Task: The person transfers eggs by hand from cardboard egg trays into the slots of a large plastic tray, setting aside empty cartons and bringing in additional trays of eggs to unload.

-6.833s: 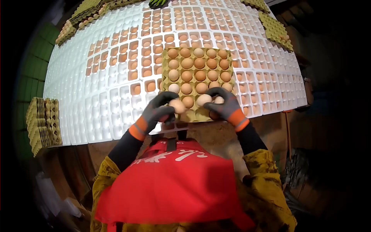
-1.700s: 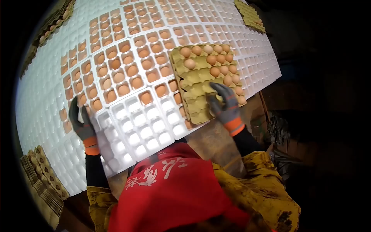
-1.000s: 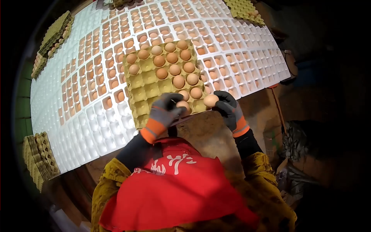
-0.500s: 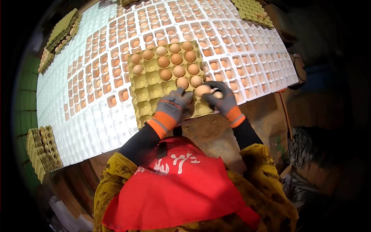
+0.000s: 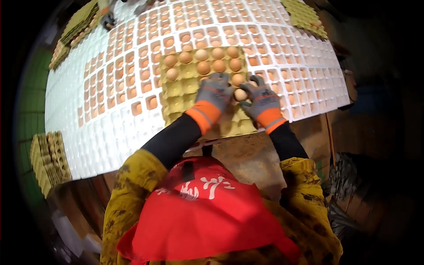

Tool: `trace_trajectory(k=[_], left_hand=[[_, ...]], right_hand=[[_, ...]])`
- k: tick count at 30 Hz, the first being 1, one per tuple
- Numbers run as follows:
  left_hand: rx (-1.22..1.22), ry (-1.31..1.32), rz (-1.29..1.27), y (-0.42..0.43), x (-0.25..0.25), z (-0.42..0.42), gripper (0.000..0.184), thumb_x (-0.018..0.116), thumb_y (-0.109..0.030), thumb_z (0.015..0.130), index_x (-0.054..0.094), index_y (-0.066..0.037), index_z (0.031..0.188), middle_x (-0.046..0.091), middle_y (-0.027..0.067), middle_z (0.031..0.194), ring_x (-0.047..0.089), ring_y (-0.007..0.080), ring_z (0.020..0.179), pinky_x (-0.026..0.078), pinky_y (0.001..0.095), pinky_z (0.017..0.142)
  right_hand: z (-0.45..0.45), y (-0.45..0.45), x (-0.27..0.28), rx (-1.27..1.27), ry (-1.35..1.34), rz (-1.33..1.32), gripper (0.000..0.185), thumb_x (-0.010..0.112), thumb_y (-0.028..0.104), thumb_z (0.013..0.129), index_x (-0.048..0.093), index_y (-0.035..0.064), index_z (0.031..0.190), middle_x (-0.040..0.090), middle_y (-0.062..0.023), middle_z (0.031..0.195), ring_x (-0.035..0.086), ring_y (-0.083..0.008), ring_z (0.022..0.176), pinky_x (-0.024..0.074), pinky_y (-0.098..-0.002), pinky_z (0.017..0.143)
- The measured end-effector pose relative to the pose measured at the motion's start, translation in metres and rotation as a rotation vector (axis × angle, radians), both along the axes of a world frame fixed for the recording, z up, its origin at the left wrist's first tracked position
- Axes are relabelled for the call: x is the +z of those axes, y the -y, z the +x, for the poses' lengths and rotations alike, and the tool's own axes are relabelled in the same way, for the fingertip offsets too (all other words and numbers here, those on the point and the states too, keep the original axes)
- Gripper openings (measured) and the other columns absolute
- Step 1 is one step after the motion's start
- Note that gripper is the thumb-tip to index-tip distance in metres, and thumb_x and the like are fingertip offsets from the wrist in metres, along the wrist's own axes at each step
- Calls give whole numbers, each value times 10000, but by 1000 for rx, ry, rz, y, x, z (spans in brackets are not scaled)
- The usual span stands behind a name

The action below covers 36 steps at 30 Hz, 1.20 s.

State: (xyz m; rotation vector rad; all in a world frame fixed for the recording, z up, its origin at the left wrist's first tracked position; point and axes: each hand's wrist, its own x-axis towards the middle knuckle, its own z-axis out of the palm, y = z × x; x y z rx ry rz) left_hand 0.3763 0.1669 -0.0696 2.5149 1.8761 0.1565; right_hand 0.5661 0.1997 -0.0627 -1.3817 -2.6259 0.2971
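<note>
A yellow-green pulp egg tray (image 5: 178, 91) lies at the near edge of the white trays, with brown eggs (image 5: 219, 66) in its far rows. My left hand (image 5: 215, 93), in a grey and orange glove, is over the middle of the tray. Its fingers curl downward and cover the cups there; what they grip is hidden. At the tray's right side, my right hand (image 5: 263, 100), gloved alike, has thumb and fingers closed around an egg (image 5: 240, 94). Just beyond it another egg (image 5: 238, 80) sits in its cup.
White plastic trays (image 5: 128, 149) cover the table, many cups holding eggs. Stacked pulp trays stand at the far left (image 5: 79, 25), near left (image 5: 49, 161) and far right (image 5: 304, 18). Another person's gloved hand (image 5: 107, 20) reaches in at the upper left.
The view has shifted, moving the tray rightward in it. My left hand has reached farther over the tray. The two eggs at my right hand no longer show. Another person's hand has appeared.
</note>
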Motion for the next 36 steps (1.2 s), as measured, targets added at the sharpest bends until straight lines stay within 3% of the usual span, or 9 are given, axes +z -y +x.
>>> trace_trajectory(k=[6, 8, 11, 15, 17, 20, 24, 30, 36], left_hand=[[29, -91, 22, -9, -4, 8, 121, 657, -193, 813, 744, -129, 867, 625, 111, 1100, 622, 311, 1016, 547, 411, 707], [-5, 27, 0, 2, 9, -16, 164, 688, -263, 833, 738, -143, 932, 615, 110, 1118, 621, 300, 1044, 545, 416, 758], [111, 615, -101, 43, 46, -91, 468, 815, -483, 719, 725, -158, 1044, 614, 114, 1099, 642, 303, 997, 533, 413, 825], [381, 915, 26, 127, 10, -239, 521, 889, -336, 730, 710, -30, 1113, 653, 93, 1007, 652, 224, 869, 544, 352, 773], [795, 1474, -323, 186, -15, -325, 457, 751, -392, 899, 685, -22, 1159, 655, 16, 959, 614, 95, 771, 508, 250, 658], [1009, 1918, -183, 271, -35, -406, 441, 588, -441, 1003, 653, -57, 1210, 626, -9, 854, 545, 65, 680, 429, 209, 579], [1155, 1396, 49, 312, -58, -456, 434, 728, -412, 910, 698, -50, 1147, 642, 41, 916, 597, 122, 754, 486, 264, 633], [892, 259, 41, 267, -74, -465, 451, 827, -366, 771, 701, -138, 1140, 619, 120, 1127, 638, 299, 1022, 551, 393, 827], [770, 51, 20, 279, -84, -481, 326, 739, -330, 849, 668, -188, 1133, 590, 76, 1125, 635, 279, 971, 553, 403, 766]], right_hand=[[16, 4, -33, -94, -590, -54, 444, 853, 164, 728, 653, 32, 1103, 609, -122, 1159, 613, -282, 1070, 526, -378, 890], [12, 24, -10, -429, -966, -555, 407, 788, 107, 832, 620, 17, 1192, 656, -71, 1089, 635, -154, 892, 534, -294, 774], [-20, 60, 26, -439, -1123, -674, 443, 692, 164, 908, 567, 27, 1309, 659, -60, 1033, 604, -111, 776, 516, -264, 657], [-117, 108, 24, -292, -1010, -787, 492, 733, 157, 867, 565, 51, 1317, 614, -88, 1206, 631, -145, 934, 543, -266, 710], [-190, 127, 7, -24, -1014, -877, 491, 756, 124, 850, 573, 35, 1297, 609, -88, 1233, 633, -159, 997, 558, -285, 778], [-308, 155, -11, -59, -957, -1219, 488, 822, 134, 813, 598, 28, 1232, 623, -53, 1120, 628, -109, 908, 549, -249, 709], [-429, 165, -68, 271, -715, -513, 486, 843, 238, 750, 630, 107, 1167, 621, -98, 1157, 631, -281, 1043, 524, -402, 905], [-496, 176, -89, 259, -154, -199, 428, 739, 328, 813, 633, 177, 1199, 549, -110, 1334, 627, -317, 1105, 535, -419, 907], [-460, 163, -92, 172, -352, -594, 431, 663, 244, 885, 648, 209, 1315, 542, -140, 1441, 587, -302, 1243, 494, -388, 1005]])
